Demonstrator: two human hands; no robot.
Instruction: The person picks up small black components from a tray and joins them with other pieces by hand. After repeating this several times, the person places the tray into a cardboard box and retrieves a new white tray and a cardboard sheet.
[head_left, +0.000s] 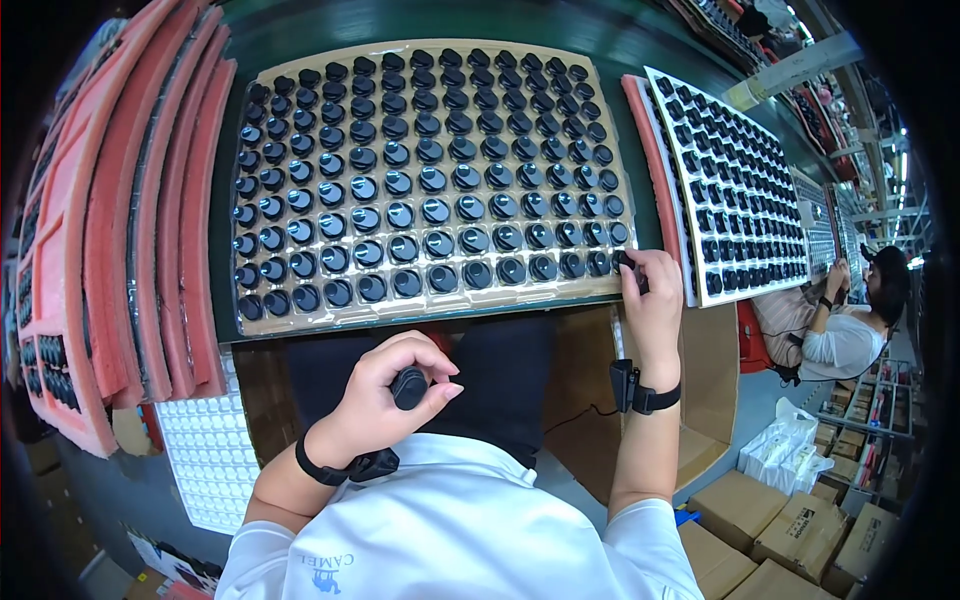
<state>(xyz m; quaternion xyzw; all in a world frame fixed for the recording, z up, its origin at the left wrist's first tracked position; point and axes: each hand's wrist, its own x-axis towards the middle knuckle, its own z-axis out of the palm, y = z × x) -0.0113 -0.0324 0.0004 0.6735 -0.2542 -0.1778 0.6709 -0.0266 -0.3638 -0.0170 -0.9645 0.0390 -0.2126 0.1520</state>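
A clear plastic tray [470, 303] lies in front of me, filled with rows of small glossy black rounded pieces [435, 211]. At the tray's near right corner, the fingers of my right hand [655, 297] close on one black rounded piece [625, 260] in the end position of the nearest row. My left hand [372, 402] is curled around another black rounded piece [408, 388], held in the air before my body, short of the tray's near edge. Its flat oval end shows between thumb and fingers.
Pink foam trays [100, 240] stand stacked at the left. A white tray of black pieces [740, 190] rests on pink foam to the right. The green work surface [400, 22] runs behind. Cardboard boxes [800, 530] are on the floor; a co-worker [840, 320] sits far right.
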